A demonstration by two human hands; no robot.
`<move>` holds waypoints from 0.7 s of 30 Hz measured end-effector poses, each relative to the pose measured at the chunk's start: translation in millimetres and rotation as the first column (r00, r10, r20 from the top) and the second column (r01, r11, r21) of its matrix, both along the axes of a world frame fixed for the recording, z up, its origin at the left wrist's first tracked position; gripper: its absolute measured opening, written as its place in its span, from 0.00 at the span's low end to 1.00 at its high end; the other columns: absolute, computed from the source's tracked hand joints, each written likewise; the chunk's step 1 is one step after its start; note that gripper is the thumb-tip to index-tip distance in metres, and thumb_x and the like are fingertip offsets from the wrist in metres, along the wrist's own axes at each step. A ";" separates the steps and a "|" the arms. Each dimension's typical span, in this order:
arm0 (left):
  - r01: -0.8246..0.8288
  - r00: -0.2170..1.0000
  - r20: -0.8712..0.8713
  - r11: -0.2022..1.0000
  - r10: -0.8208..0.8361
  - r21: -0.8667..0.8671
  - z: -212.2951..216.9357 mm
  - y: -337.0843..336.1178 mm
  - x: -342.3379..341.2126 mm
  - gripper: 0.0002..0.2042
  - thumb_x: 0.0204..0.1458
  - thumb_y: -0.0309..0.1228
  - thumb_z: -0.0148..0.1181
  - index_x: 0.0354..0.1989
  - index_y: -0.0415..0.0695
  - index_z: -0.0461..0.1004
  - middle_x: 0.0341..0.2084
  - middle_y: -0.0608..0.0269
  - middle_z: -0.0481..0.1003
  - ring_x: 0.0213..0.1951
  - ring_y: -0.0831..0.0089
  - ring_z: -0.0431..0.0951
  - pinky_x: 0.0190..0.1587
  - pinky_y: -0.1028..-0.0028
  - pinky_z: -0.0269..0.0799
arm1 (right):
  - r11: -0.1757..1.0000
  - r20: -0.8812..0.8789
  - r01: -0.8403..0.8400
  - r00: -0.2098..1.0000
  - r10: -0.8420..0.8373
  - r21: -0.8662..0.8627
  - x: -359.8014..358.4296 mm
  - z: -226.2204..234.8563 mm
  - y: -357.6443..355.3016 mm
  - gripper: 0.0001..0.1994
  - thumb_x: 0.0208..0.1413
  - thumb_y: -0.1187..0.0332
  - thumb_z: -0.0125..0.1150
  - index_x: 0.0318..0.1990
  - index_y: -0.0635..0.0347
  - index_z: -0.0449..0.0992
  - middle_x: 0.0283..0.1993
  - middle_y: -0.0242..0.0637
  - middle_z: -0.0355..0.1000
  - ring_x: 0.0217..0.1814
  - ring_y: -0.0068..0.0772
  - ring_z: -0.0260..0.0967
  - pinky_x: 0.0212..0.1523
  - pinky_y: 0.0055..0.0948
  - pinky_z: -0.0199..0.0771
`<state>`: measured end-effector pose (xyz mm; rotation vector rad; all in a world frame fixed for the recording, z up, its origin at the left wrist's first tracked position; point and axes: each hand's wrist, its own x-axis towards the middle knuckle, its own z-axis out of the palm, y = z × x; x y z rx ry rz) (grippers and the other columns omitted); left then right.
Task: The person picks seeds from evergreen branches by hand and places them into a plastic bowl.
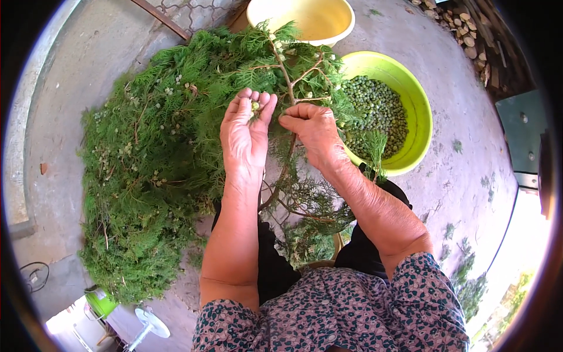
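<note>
My left hand (pixel 245 138) is turned palm up, its fingers curled around a few small pale-green cones (pixel 255 107). Close beside it, my right hand (pixel 319 130) has thumb and forefinger pinched together at the brown stem of an evergreen branch (pixel 285 73). That stem passes above and below the right hand; the exact grip is partly hidden by the fingers. Scale-like green leaves and more pale cones hang on the branch's upper twigs. To the right, a lime-green basin (pixel 419 120) holds a heap of small green cones (pixel 381 114).
A large pile of cut evergreen branches (pixel 141 182) covers the ground at left. A pale yellow basin (pixel 346 29) stands at the far side. Stacked firewood (pixel 469 38) lies far right. Leaf scraps (pixel 457 146) dot the concrete floor; a white fan-like object (pixel 153 322) is at lower left.
</note>
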<state>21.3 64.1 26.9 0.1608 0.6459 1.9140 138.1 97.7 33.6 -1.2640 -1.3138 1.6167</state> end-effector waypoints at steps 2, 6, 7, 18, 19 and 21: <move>-0.001 1.000 0.005 1.000 0.001 -0.028 3.0 -1.2 2.6 0.06 0.53 0.26 0.48 0.35 0.36 0.67 0.31 0.59 0.69 0.36 0.68 0.71 0.47 0.67 0.69 | 0.999 -0.037 0.024 0.999 -0.023 0.025 -0.4 -2.8 0.8 0.14 0.37 0.77 0.64 0.35 0.68 0.74 0.28 0.34 0.72 0.27 0.20 0.65 0.30 0.19 0.66; 0.007 0.997 -0.079 0.998 -0.013 -0.070 3.3 -3.4 8.3 0.07 0.55 0.27 0.46 0.36 0.36 0.67 0.34 0.58 0.69 0.41 0.65 0.71 0.47 0.68 0.68 | 0.999 -0.143 -0.043 0.989 0.038 -0.029 -5.2 1.5 -3.1 0.13 0.37 0.73 0.65 0.34 0.68 0.74 0.27 0.37 0.73 0.28 0.23 0.67 0.32 0.21 0.69; 0.005 0.994 -0.112 0.998 -0.012 -0.060 3.1 -3.4 9.7 0.08 0.55 0.27 0.45 0.37 0.36 0.67 0.35 0.57 0.69 0.42 0.64 0.71 0.47 0.68 0.67 | 0.997 -0.055 -0.074 0.996 0.075 0.017 -5.5 6.3 -5.0 0.13 0.38 0.73 0.64 0.34 0.68 0.74 0.27 0.37 0.72 0.28 0.22 0.66 0.31 0.21 0.68; 0.040 0.999 0.019 0.999 -0.040 0.014 -5.1 -0.8 12.9 0.07 0.54 0.27 0.47 0.37 0.36 0.66 0.34 0.58 0.68 0.41 0.64 0.70 0.50 0.67 0.65 | 0.995 0.005 -0.056 0.998 0.056 0.081 -6.7 -3.6 -8.1 0.08 0.42 0.71 0.60 0.25 0.70 0.74 0.16 0.33 0.66 0.17 0.18 0.58 0.18 0.23 0.60; 0.032 0.998 0.061 0.999 -0.033 0.017 -6.9 -0.4 11.1 0.07 0.54 0.26 0.47 0.36 0.35 0.66 0.34 0.58 0.68 0.40 0.64 0.70 0.50 0.67 0.66 | 0.995 0.004 -0.037 0.999 0.037 0.093 -7.1 -2.6 -8.6 0.08 0.42 0.71 0.59 0.25 0.69 0.74 0.16 0.33 0.66 0.17 0.18 0.58 0.18 0.23 0.60; 0.011 0.986 0.165 0.998 -0.022 0.066 -7.7 0.7 6.6 0.08 0.50 0.27 0.52 0.35 0.35 0.67 0.32 0.55 0.69 0.39 0.63 0.71 0.51 0.62 0.66 | 0.993 0.002 0.007 1.000 -0.007 0.114 -5.6 0.0 -9.1 0.08 0.43 0.71 0.59 0.25 0.69 0.74 0.15 0.33 0.66 0.17 0.18 0.58 0.18 0.23 0.60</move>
